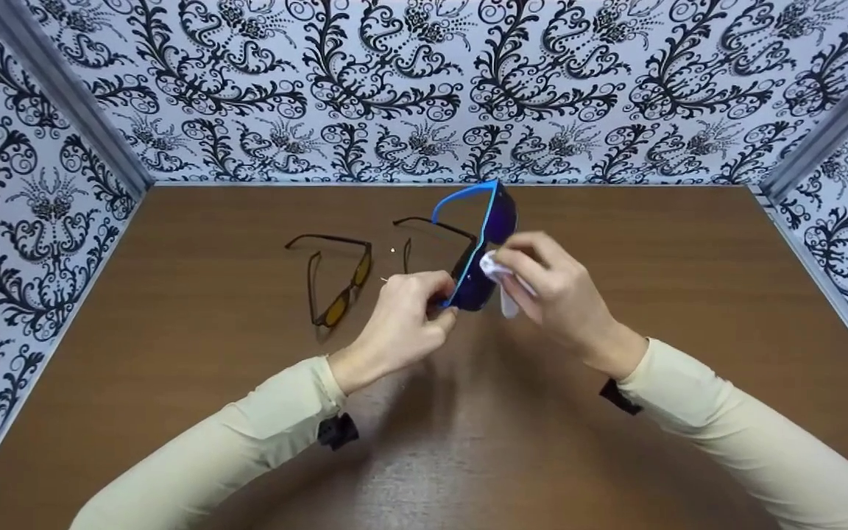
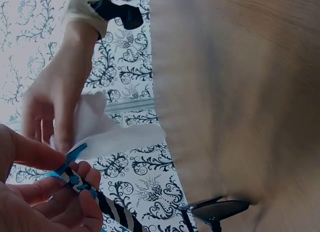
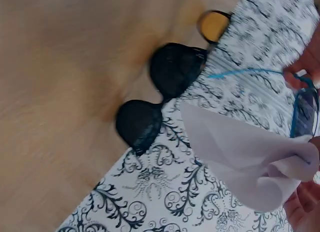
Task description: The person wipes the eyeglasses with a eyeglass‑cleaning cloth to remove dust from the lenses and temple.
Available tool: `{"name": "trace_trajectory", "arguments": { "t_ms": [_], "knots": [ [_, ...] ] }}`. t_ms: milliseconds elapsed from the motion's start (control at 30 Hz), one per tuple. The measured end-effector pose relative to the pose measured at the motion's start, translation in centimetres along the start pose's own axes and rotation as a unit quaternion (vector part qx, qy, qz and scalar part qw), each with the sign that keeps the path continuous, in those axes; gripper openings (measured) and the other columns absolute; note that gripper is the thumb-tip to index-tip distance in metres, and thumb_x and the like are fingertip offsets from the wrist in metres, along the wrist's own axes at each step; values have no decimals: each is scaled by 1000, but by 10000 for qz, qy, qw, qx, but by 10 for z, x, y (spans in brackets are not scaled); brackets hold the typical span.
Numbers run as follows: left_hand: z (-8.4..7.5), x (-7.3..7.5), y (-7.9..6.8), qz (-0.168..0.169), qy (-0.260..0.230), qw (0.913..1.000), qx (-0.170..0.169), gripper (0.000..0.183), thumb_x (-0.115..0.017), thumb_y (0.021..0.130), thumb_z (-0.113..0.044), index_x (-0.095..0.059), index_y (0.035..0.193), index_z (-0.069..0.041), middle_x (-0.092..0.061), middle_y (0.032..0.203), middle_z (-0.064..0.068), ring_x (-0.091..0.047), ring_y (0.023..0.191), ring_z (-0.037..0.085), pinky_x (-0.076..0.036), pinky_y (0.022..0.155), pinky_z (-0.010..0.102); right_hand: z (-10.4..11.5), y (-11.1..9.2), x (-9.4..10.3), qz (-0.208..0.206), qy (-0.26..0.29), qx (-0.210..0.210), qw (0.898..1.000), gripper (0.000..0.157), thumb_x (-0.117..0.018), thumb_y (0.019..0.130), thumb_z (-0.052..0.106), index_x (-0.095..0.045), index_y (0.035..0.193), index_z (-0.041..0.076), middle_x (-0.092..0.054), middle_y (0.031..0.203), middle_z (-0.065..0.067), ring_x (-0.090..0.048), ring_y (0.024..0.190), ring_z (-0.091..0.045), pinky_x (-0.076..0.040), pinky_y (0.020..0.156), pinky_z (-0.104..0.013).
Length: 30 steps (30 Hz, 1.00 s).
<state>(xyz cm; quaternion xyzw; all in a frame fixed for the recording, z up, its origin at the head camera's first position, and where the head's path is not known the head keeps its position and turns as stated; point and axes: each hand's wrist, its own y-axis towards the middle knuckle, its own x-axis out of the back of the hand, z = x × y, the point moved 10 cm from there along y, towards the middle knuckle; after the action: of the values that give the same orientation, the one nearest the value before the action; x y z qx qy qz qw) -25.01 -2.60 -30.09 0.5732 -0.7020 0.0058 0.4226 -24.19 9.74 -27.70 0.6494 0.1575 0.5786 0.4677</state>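
My left hand (image 1: 409, 316) pinches blue-framed sunglasses (image 1: 474, 289) near the lower hinge, holding them up over the table with their dark lenses turned right. One blue temple arm reaches back to the left. In my right hand (image 1: 567, 298) is a white cloth (image 1: 494, 266), bunched between thumb and fingers at the front of the lenses. The right wrist view shows the loose part of the cloth (image 3: 230, 157) hanging in folds beside the blue frame. In the left wrist view, a patterned temple arm (image 2: 82, 184) runs between the left fingers.
Black sunglasses (image 3: 175, 71) lie on the brown table (image 1: 210, 412) behind the held pair, partly hidden by it in the head view. Left of them lie dark-framed glasses with yellow lenses (image 1: 336, 309), arms unfolded. Patterned panels (image 1: 424, 88) wall the table at the back and sides.
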Motion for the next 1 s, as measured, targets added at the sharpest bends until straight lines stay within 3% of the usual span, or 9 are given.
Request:
{"name": "trace_trajectory", "arguments": {
  "t_ms": [67,267,333,500,567,700,767,1000],
  "knots": [
    [-2,-1,1,-12,42,10000,-78,8,-61,73,3,-62,74,-5,-57,64,-2,-49,58,12,-40,54,27,2,3,0,-154,131,-13,9998,12,-65,92,7,-68,99,-1,-60,98,-18,-62,87,-29,-52,81,-30],
    [-3,4,1,-108,109,9998,-104,7,-63,74,3,-63,75,-4,-56,62,-1,-49,55,14,-38,52,26,33,-4,-7,-19,80,1100,9939,13,-62,93,7,-70,99,-1,-62,94,-17,-62,79,-28,-54,69,-33],
    [-2,5,0,-91,129,9999,-41,7,-63,74,3,-63,74,-4,-56,62,-1,-47,55,12,-38,52,27,31,-4,-5,-34,18,1027,9947,13,-63,93,8,-70,97,-2,-62,93,-17,-62,78,-27,-54,68,-33],
    [-5,1,0,143,130,9998,35,9,-60,73,4,-63,75,-5,-58,64,-2,-47,57,10,-39,52,27,13,5,2,-271,-49,172,9995,16,-63,93,11,-68,99,-3,-62,95,-18,-63,83,-29,-54,76,-33],
    [-7,-1,-1,203,156,9997,-9,10,-59,72,5,-63,75,-5,-56,65,-2,-46,57,10,-39,52,27,16,7,1,-286,-28,243,9993,15,-62,94,10,-68,101,-2,-63,95,-18,-64,84,-29,-54,76,-33],
    [-7,0,0,138,226,9996,-68,11,-60,73,5,-61,74,-5,-52,63,-2,-45,57,10,-38,51,26,37,1,-6,3,-78,1052,9944,13,-60,94,7,-69,99,-1,-63,93,-17,-63,79,-28,-55,70,-34],
    [-5,1,-1,114,229,9997,-40,11,-61,74,6,-62,75,-5,-55,64,-2,-46,57,10,-39,51,26,40,-2,-8,136,-206,1235,9920,13,-59,93,4,-70,96,-1,-64,91,-16,-63,76,-28,-54,66,-36],
    [-6,-3,-3,257,352,9990,-86,11,-61,75,5,-64,77,-5,-61,70,0,-52,61,13,-46,56,29,23,4,-5,87,-802,570,9951,12,-58,85,0,-67,93,-2,-64,93,-17,-61,80,-32,-49,64,-41]
  ]
}}
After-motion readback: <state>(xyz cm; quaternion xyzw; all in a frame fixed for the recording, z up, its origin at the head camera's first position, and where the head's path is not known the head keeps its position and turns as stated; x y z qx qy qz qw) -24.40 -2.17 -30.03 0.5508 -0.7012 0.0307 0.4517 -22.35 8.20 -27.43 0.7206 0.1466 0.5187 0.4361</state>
